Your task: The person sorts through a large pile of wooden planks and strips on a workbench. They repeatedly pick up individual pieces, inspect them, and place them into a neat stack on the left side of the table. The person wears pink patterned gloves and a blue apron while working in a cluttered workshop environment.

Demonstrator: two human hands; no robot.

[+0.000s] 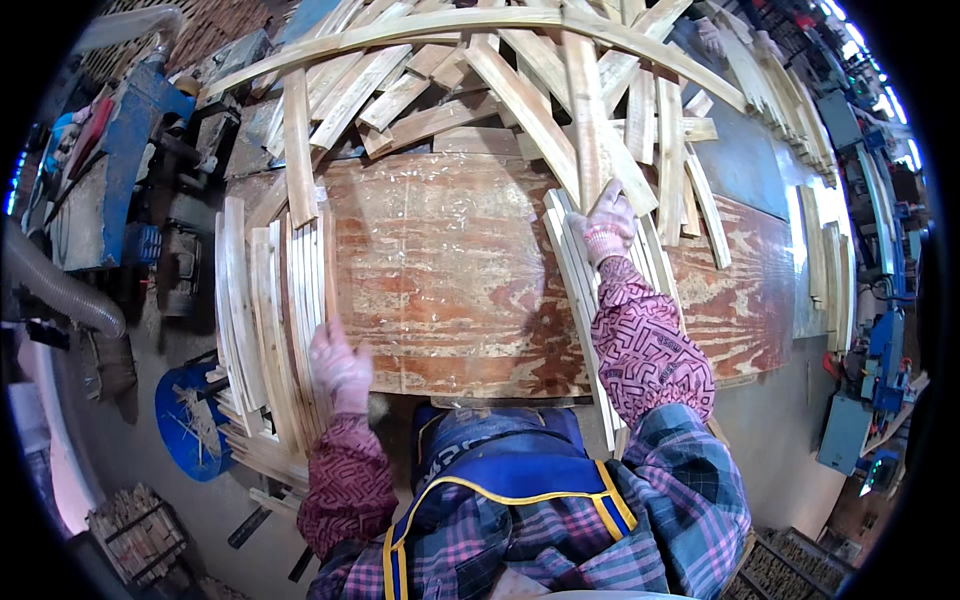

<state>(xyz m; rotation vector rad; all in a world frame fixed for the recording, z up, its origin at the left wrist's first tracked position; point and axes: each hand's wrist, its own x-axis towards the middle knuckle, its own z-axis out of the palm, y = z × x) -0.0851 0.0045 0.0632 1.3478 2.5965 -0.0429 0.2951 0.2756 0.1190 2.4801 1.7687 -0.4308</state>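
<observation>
My right hand (610,222), in a pale glove, is closed round the near end of a long wooden board (588,120) that points away from me. That board lies across the far pile of planks (400,80). Beneath the right wrist, a stack of narrow wooden strips (572,290) runs toward my body. My left hand (342,370), also gloved, is smeared by motion beside the left stack of strips (268,320); its fingers are too blurred to read. Between the two stacks lies the worn plywood tabletop (450,270), dotted with small wood chips.
One long strip (400,35) crosses the top of the pile. A blue bin (190,425) with wood scraps stands at lower left, near a blue machine (135,170) and a ribbed hose (70,285). Another person's gloved hands (735,38) are among planks at far right.
</observation>
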